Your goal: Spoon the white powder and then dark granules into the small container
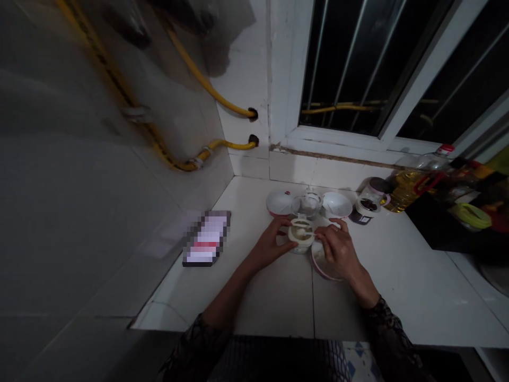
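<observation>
My left hand (272,241) grips the side of a small round seasoning jar (301,246) with a whitish rim, its thumb at the front and its fingers behind. The jar's clear lid (304,206) appears tipped open at the back. In my right hand (341,248), a small white spoon (306,233) is pinched, its bowl over or inside the jar's opening. Under that hand, partly hidden, stands a bowl (323,269) with a reddish outside. Two more white bowls, a left one (279,202) and a right one (337,205), stand behind the jar.
A phone with a blurred screen (207,239) lies at left on the white tiled counter (274,297). At right are a dark-filled jar (363,211), an oil bottle (405,185) and a yellow-green container (471,216). Yellow pipes (159,143) run along the left wall.
</observation>
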Tool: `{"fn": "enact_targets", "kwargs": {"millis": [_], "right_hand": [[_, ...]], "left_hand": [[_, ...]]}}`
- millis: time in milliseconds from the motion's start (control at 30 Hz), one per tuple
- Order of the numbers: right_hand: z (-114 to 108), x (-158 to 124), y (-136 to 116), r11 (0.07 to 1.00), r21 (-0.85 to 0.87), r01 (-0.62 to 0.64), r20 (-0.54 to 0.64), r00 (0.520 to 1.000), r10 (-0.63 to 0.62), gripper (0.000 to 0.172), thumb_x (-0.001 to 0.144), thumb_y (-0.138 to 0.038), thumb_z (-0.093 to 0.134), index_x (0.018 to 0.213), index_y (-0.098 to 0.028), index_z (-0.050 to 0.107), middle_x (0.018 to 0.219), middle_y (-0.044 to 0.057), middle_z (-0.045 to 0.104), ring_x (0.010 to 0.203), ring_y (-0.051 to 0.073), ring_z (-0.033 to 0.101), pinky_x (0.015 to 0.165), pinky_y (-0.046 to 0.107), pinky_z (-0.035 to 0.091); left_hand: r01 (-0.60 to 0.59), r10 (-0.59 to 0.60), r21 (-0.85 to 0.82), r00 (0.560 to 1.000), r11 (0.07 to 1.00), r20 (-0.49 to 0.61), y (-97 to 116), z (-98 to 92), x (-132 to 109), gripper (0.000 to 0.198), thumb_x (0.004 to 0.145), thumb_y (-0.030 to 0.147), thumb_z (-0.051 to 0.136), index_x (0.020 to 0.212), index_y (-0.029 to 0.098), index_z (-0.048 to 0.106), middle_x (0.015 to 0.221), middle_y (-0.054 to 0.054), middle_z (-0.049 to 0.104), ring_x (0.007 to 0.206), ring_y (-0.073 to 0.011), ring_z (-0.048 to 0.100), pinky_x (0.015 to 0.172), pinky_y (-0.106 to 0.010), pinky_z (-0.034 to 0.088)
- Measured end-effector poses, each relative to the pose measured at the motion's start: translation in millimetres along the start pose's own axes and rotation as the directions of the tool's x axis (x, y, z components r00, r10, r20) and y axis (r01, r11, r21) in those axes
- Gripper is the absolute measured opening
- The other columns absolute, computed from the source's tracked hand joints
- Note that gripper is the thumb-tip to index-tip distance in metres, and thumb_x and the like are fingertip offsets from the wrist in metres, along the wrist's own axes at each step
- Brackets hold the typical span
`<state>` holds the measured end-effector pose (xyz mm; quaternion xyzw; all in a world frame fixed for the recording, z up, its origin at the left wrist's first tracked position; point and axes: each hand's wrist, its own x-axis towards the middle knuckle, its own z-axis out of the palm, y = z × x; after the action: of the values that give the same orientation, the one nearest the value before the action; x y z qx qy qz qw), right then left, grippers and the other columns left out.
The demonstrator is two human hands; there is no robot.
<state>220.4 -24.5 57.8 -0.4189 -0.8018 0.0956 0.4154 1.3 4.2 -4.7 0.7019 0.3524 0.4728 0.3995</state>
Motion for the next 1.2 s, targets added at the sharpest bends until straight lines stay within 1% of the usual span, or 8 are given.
{"fn": "enact_targets", "kwargs": {"millis": [100,233,333,433,600,833,1033,1200], "right_hand": [[-5.2,-2.9,0.4,0.997,-0.067,0.050,-0.015,0.999,-0.051,0.020,0.094,-0.025,0.046,0.086,-0.024,0.064,0.075,0.003,0.072,0.067,0.020,0.062,0.101,0.049,0.039],[-32.8,-6.3,10.3,0.973,0.078,-0.218,-0.163,0.960,0.228,0.025,0.096,-0.038,0.048,0.080,-0.024,0.062,0.072,0.005,0.069,0.077,0.022,0.064,0.087,0.040,0.048],[-55.4,-9.1,22.1,0.904,0.222,-0.364,-0.049,0.922,0.384,0.028,0.092,-0.047,0.053,0.079,-0.023,0.061,0.064,0.002,0.064,0.064,0.019,0.060,0.068,0.032,0.049],[-67.3,-11.5,32.6,0.907,0.114,-0.406,0.056,0.914,0.402,0.031,0.091,-0.047,0.054,0.074,-0.023,0.061,0.061,0.001,0.063,0.063,0.019,0.059,0.068,0.031,0.047],[-56.1,-14.0,42.2,0.951,-0.125,-0.282,0.126,0.946,0.297,0.025,0.092,-0.035,0.049,0.075,-0.024,0.063,0.060,0.002,0.065,0.070,0.022,0.059,0.082,0.037,0.044],[-39.3,-16.3,30.6,0.958,0.032,-0.284,0.373,0.893,0.252,0.033,0.093,-0.036,0.047,0.065,-0.025,0.060,0.062,0.004,0.067,0.078,0.024,0.059,0.081,0.036,0.044],[-39.2,-21.0,34.7,0.892,0.150,-0.426,0.328,0.873,0.362,0.035,0.090,-0.046,0.053,0.066,-0.023,0.061,0.058,0.004,0.064,0.072,0.022,0.058,0.071,0.032,0.045],[-40.9,-22.1,44.1,0.707,0.334,-0.623,0.362,0.778,0.514,0.040,0.079,-0.059,0.062,0.072,-0.020,0.061,0.053,0.000,0.061,0.052,0.015,0.051,0.057,0.029,0.041]], "left_hand": [[0.002,-0.002,0.008,1.000,1.000,0.003,0.4,-0.4,0.1,0.039,0.079,0.030,0.075,0.109,0.023,0.052,0.130,-0.011,0.056,0.119,-0.0260,0.058,0.090,-0.042,0.054],[-0.007,0.007,0.004,1.000,1.000,0.005,0.7,-0.9,0.5,0.039,0.078,0.031,0.075,0.109,0.024,0.052,0.133,-0.011,0.055,0.122,-0.0271,0.056,0.090,-0.041,0.054],[-0.006,0.006,0.008,1.000,1.000,0.006,0.3,-0.7,0.4,0.039,0.079,0.032,0.074,0.110,0.024,0.052,0.130,-0.011,0.056,0.121,-0.0268,0.057,0.090,-0.041,0.054],[-0.010,0.010,0.019,1.000,1.000,0.006,0.2,-0.7,-0.2,0.038,0.080,0.032,0.073,0.110,0.024,0.052,0.129,-0.011,0.056,0.120,-0.0261,0.057,0.090,-0.041,0.054],[-0.008,0.008,0.024,1.000,1.000,0.001,2.7,-1.3,-0.8,0.037,0.081,0.031,0.073,0.111,0.024,0.052,0.130,-0.011,0.056,0.120,-0.0260,0.057,0.092,-0.041,0.054],[0.002,-0.002,0.019,1.000,1.000,0.001,5.1,-1.2,-0.8,0.035,0.082,0.031,0.071,0.111,0.024,0.053,0.130,-0.011,0.056,0.120,-0.0255,0.057,0.091,-0.040,0.054],[0.023,-0.023,0.028,1.000,0.999,0.000,4.2,-1.5,-1.2,0.035,0.082,0.031,0.071,0.110,0.023,0.053,0.128,-0.011,0.057,0.118,-0.0249,0.058,0.092,-0.041,0.054],[0.030,-0.030,0.029,1.000,0.999,0.001,5.0,-1.9,-1.3,0.034,0.082,0.030,0.071,0.110,0.024,0.052,0.131,-0.011,0.056,0.120,-0.0254,0.057,0.092,-0.041,0.054]]}}
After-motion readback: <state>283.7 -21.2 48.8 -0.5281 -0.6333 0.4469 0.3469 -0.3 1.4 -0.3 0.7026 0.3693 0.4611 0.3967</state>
